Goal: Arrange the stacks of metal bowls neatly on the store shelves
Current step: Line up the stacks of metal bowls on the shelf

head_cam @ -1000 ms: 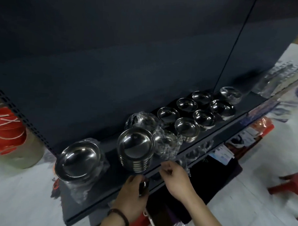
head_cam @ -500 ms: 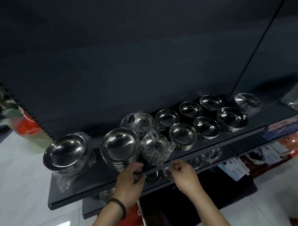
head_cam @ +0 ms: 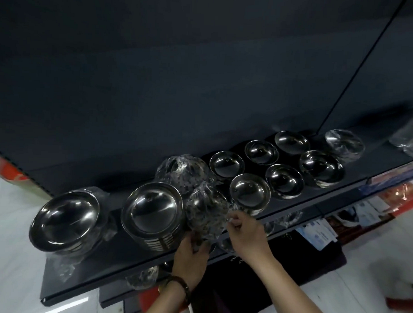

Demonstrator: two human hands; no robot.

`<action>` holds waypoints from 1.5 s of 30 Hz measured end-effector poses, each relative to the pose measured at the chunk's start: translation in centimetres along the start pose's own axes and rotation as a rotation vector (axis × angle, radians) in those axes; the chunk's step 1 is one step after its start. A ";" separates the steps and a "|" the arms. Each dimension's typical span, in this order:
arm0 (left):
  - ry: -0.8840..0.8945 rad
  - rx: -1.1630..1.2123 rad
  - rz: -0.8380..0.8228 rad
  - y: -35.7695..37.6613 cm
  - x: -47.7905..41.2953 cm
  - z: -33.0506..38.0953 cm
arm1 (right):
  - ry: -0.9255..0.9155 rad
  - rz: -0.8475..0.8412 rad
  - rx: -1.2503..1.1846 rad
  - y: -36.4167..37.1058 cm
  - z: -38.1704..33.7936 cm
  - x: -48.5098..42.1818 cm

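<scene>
Both hands grip a plastic-wrapped bowl stack (head_cam: 205, 209) at the front edge of the dark shelf (head_cam: 131, 268). The left hand (head_cam: 190, 256) fingers clamp its base; the right hand (head_cam: 245, 230) fingers pinch the wrap. Unwrapped bowl stacks (head_cam: 152, 210) stand beside it.

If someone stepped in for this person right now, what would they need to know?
Left hand grips the plastic-wrapped bowl stack from below; right hand pinches its wrap.
That stack sits at the shelf front, crowding the large unwrapped stack and another wrapped stack behind.
Done: six small bowl stacks stand in two rows on the right.
Left: seat the held stack in line; the far-left bowl stack, in loose plastic, looks unsorted.
</scene>
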State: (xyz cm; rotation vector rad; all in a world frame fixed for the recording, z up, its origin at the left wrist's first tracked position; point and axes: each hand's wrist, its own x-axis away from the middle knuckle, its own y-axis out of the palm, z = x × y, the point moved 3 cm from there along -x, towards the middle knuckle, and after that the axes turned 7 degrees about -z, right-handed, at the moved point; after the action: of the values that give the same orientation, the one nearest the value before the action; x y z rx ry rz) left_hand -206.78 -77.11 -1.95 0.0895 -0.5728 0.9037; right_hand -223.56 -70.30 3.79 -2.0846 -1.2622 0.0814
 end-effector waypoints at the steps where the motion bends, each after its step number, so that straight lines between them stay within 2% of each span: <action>1: -0.067 0.100 -0.007 0.5 -0.1 0.1 | -0.011 0.010 0.003 -0.1 0.1 -0.9; 3: -0.175 0.233 -0.003 1.4 -0.6 0.4 | -0.036 -0.006 -0.016 -0.5 0.0 -3.0; 5: -0.242 0.262 0.038 2.1 -1.2 0.5 | -0.076 -0.065 -0.008 -1.1 -0.6 -5.2; 9: -0.313 0.381 0.148 3.8 -2.2 0.7 | -0.143 -0.145 0.076 -2.8 -2.3 -9.4; 14: -0.407 0.463 0.244 5.1 -2.9 2.5 | -0.230 -0.167 0.100 -5.2 -4.2 -14.6; 21: -0.353 0.555 0.413 5.5 -3.7 3.7 | -0.237 -0.304 0.321 -4.3 -8.4 -21.1; 26: -0.331 0.549 0.441 5.9 -3.8 3.3 | -0.221 -0.376 0.426 -1.7 -9.7 -24.9; 31: -0.277 0.514 0.522 5.6 -3.4 2.9 | -0.198 -0.352 0.572 -0.5 -9.8 -26.1; 35: -0.274 0.505 0.519 5.4 -3.5 2.6 | -0.186 -0.326 0.582 0.1 -9.0 -26.7; 45: -0.269 0.394 0.494 4.7 -3.1 2.5 | -0.376 -0.179 0.680 -2.5 -10.3 -25.5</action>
State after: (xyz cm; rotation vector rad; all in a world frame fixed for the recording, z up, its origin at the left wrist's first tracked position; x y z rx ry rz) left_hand -213.00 -77.16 -2.15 0.4454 -0.6728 1.4939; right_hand -234.94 -95.43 5.79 -1.3987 -1.3812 0.7425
